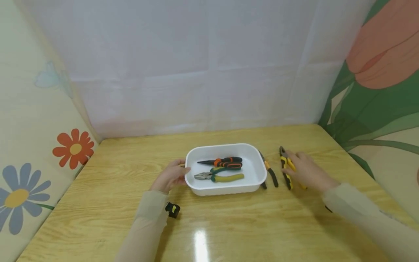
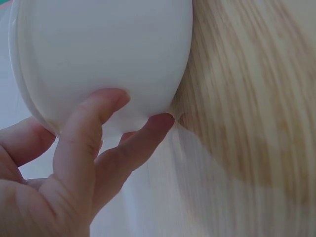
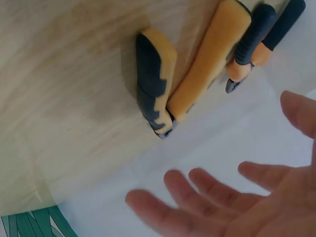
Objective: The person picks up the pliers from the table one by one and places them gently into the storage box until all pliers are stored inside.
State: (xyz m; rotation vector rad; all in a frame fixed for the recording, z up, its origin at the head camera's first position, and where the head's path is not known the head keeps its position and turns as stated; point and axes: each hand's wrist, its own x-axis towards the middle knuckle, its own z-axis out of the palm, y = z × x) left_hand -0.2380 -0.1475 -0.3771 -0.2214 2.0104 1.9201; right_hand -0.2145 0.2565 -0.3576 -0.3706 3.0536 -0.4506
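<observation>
My left hand (image 1: 170, 175) holds the left end of a white plastic tray (image 1: 226, 189), thumb at the rim. In the left wrist view its fingertips press the tray's outer wall (image 2: 113, 44). Inside the tray lie black-and-orange long-nose pliers (image 1: 234, 160) and green-and-yellow combination pliers (image 1: 230, 178). My right hand (image 1: 309, 171) hovers over yellow-and-black pliers (image 1: 286, 173), partly covering one handle in the head view. From the right wrist, its fingers are spread, with a gap between them and those pliers' handles (image 3: 202, 59).
Orange-and-black pliers (image 1: 271, 176) lie against the tray's right side, partly hidden by it. A small black object (image 1: 172, 210) shows beside the left wrist. The wooden table (image 1: 131, 153) ends at a white cloth backdrop (image 1: 209, 91), with flower-patterned panels (image 1: 32, 109) at the sides.
</observation>
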